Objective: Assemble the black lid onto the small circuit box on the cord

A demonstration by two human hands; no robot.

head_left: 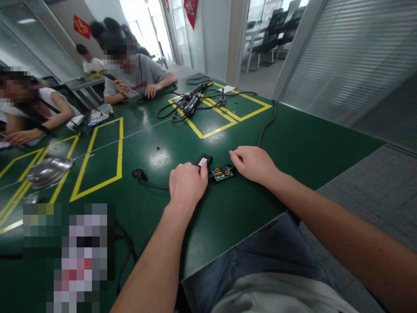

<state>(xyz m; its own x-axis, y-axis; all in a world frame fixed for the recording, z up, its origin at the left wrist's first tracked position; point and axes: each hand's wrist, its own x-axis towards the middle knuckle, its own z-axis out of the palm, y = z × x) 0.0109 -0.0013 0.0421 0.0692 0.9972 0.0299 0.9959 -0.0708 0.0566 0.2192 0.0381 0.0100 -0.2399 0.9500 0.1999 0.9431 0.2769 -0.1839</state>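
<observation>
A small black adapter casing (233, 173) lies on the green table with its inside exposed. It shows a green circuit board (221, 175) with two copper-coloured ring coils and some coloured wires. My left hand (188, 184) is closed at the casing's left end, over a black power cable (154, 187) that runs left to a round plug (138, 174). Beside its thumb is a black cover (205, 160) with a white label. My right hand (256, 163) is curled closed just right of the board. Its fingers hide whatever they hold; another black cable (269, 124) emerges behind it.
Black handheld tools (192, 102) with tangled cables lie farther back inside yellow tape outlines. A metal part (223, 98) stands near them. A shiny metal bowl (50, 169) is at left. A co-worker (133, 74) sits across the table, another person (35, 108) at far left.
</observation>
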